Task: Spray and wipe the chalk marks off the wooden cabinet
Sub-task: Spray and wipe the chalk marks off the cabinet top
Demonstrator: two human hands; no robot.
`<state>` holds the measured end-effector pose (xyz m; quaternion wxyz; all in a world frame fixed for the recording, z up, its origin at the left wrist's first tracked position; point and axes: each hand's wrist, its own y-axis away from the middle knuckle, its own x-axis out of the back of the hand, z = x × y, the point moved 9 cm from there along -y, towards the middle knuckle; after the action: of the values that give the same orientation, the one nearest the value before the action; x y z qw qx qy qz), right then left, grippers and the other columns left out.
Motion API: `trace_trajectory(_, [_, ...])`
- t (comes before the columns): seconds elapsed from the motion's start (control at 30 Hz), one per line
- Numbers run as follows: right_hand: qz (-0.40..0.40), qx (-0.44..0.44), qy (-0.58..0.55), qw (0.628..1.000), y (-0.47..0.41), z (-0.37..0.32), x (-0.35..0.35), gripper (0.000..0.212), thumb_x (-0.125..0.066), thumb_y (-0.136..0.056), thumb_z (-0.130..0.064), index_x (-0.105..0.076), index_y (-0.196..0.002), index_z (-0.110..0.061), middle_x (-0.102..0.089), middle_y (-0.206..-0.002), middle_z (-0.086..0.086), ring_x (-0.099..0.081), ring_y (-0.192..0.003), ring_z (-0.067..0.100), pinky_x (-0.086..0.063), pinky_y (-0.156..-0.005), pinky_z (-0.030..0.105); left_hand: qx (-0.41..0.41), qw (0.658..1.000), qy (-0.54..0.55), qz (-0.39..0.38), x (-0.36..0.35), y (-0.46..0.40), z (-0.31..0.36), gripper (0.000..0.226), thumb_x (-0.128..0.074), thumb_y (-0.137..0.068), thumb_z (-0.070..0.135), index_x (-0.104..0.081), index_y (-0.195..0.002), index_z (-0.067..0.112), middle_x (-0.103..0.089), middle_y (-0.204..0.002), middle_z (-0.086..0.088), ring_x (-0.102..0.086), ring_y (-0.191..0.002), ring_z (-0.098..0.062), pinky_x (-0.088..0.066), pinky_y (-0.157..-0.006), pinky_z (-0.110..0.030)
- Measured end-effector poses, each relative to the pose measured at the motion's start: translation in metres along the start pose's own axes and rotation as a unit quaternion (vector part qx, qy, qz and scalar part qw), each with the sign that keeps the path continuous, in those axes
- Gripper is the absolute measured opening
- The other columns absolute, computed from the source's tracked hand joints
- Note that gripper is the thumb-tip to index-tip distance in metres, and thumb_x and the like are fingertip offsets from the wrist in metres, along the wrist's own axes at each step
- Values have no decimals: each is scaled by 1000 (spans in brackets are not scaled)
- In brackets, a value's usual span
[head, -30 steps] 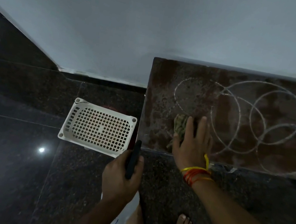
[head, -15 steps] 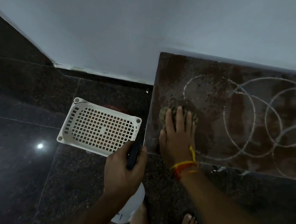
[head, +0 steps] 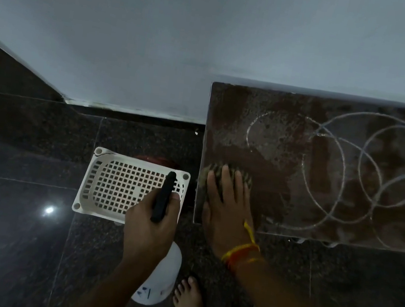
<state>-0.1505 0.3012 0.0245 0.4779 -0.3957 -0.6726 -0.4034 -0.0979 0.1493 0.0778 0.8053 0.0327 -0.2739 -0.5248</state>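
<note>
The right hand (head: 225,204) lies flat on the near left corner of the wooden cabinet (head: 294,109), fingers straight and spread a little, pressing a crumpled cloth (head: 243,178) down onto the top. The cloth pokes out past the fingertips and to either side of them. Red and yellow threads (head: 240,253) are tied round that wrist.

Just ahead of the hand and to its right the wood shows a darker, wet-looking swathe. Beyond that, further right, the chalk marks (head: 366,177) run as overlapping white loops across most of the top, one fainter ring nearest the hand.

To the left of it, off the cabinet's edge, the left hand (head: 151,227) grips a spray bottle (head: 158,281), fingers curled round the black head, which sticks forward from the fist; the white body hangs below the hand.

Ahead of the left hand a white plastic basket (head: 102,185) with a gridded bottom sits on the dark polished floor (head: 14,230). A bare foot (head: 189,301) stands near the bottle. A pale wall (head: 213,36) rises behind everything.
</note>
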Motion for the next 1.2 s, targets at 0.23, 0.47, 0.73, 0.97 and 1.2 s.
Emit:
trace_trajectory(0.23, [2,-19,8,1000,-37,-1,5,59,-28,-92,-35,-26,-148,-20,-24,-155,14,-21,-143,38,-18,-115,53,9,1000,-5,9,3,-11,-2,17,-54,-84,45,-63,-82,31,-69,-72,-15,-68,-68,-37,-56,-60,-59])
trace_trajectory(0.47, [4,0,-5,1000,6,-17,-5,57,-35,-93,-37,-31,-147,-20,-29,-153,15,-26,-141,38,-22,-113,54,16,1000,-10,5,7,-17,0,22,-57,-96,29,-62,-79,15,-68,-73,-20,-66,-68,-40,-55,-62,-61])
trace_trajectory(0.73, [-9,-23,-18,1000,-49,-12,6,59,-24,-93,-39,-24,-149,-22,-21,-156,13,-17,-144,36,-17,-117,53,24,1000,-10,2,-2,-30,8,27,-55,-92,35,-61,-80,12,-66,-73,-23,-65,-69,-43,-55,-63,-61])
trace_trajectory(0.97, [5,-25,-3,1000,-6,-12,-6,56,-34,-93,-37,-33,-146,-17,-31,-152,15,-29,-140,37,-23,-113,54,29,1000,-3,7,-2,-36,10,27,-56,-92,34,-60,-76,13,-66,-71,-23,-65,-68,-45,-54,-63,-61])
trace_trajectory(1.2, [9,-40,10,999,-77,-3,8,58,-29,-94,-36,-23,-149,-19,-23,-155,14,-21,-143,36,-19,-115,50,26,1000,-9,0,-3,-44,12,29,-54,-89,40,-60,-74,16,-64,-67,-21,-63,-62,-43,-54,-57,-60])
